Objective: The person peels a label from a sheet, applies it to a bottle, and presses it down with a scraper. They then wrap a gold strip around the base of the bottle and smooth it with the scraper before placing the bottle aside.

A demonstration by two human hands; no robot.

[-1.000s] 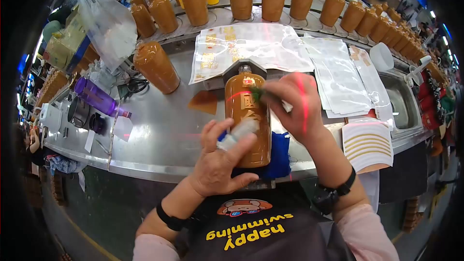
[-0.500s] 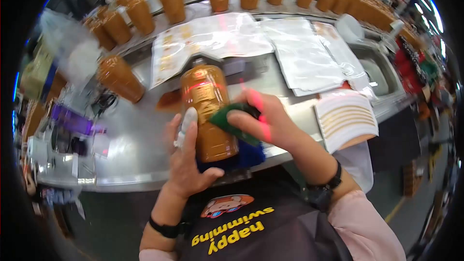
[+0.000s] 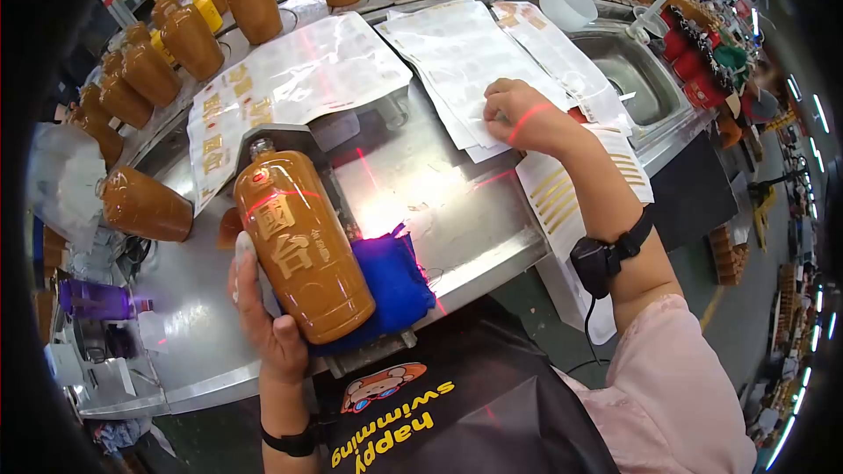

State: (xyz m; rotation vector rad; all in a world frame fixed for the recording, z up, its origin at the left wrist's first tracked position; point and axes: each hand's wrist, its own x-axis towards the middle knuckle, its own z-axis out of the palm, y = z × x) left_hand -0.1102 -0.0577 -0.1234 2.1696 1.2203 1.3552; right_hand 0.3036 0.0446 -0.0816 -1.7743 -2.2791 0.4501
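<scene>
A glossy brown bottle (image 3: 303, 250) with raised gold characters lies in a metal holder, its neck pointing away, over a blue cloth (image 3: 391, 285). My left hand (image 3: 263, 312) rests along the bottle's lower left side, fingers touching it and a white covering on one fingertip. My right hand (image 3: 527, 114) is over the white sheets (image 3: 474, 61), its fingers curled together; whatever is between them is too small to make out. Just below that hand lies a white sheet with gold strips (image 3: 553, 197).
Another brown bottle (image 3: 147, 204) leans at the left. Sheets with gold characters (image 3: 299, 70) lie behind the holder. Brown bottles line the curved conveyor (image 3: 373, 10) at the back. A sink (image 3: 645, 79) and white bowl (image 3: 568, 5) are at the right.
My right hand has left the bottle and moved right to the white sheets. The green pad it held is out of sight. The view has shifted, and my left hand stays at the bottle.
</scene>
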